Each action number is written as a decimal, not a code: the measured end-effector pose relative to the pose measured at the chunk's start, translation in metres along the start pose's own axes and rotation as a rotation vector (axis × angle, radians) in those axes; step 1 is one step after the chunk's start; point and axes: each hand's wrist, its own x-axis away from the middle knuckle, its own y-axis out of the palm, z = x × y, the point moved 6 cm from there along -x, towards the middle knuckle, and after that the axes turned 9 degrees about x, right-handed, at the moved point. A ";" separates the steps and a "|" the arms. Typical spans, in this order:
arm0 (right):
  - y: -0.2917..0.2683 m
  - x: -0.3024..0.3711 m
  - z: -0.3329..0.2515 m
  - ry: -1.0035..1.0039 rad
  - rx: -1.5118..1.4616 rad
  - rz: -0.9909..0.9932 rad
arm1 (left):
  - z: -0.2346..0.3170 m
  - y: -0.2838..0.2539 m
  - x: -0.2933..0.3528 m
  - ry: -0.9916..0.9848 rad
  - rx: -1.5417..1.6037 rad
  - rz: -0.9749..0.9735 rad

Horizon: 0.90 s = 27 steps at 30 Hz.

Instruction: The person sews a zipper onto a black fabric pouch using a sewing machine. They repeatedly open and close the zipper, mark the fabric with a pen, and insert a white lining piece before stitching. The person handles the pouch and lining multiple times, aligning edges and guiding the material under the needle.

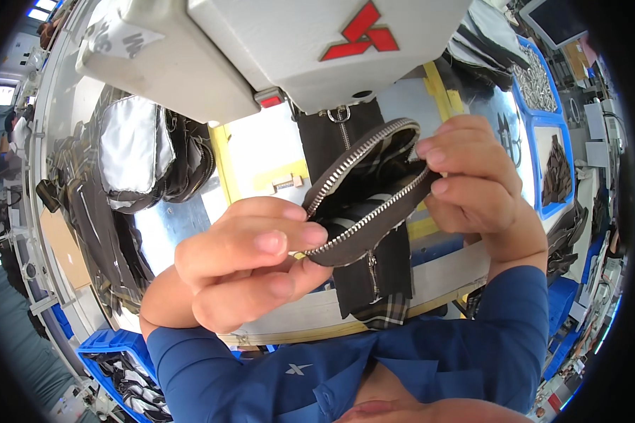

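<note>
Between my two hands is a dark zippered fabric pouch piece [365, 238], its metal zipper parted into an oval mouth. Inside it some plaid lining shows. My left hand [236, 257] pinches the near left end of the mouth between thumb and fingers. At the far right end, my right hand [476, 173] grips the edge near the zipper's end. Under the pouch lies a long dark fabric panel [374, 292] with a zipper, a metal ring at its far end and plaid cloth at its near end. The held pouch covers its middle.
A pale sewing machine head [275, 42] looms just beyond my hands. Silver-lined dark pieces [128, 144] are stacked at left, beside dark fabric strips [102, 233]. Blue trays [559, 169] of metal parts and cloth stand at right. A blue crate [116, 342] sits at lower left.
</note>
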 end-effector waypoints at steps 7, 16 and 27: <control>-0.002 -0.001 -0.001 0.011 0.001 -0.011 | -0.002 0.000 -0.001 0.038 0.036 0.000; 0.026 -0.006 0.001 0.102 -0.074 -0.012 | -0.015 0.005 -0.006 0.073 0.200 -0.070; 0.017 -0.003 -0.021 -0.158 0.038 0.103 | -0.015 0.021 -0.014 0.070 -0.130 -0.144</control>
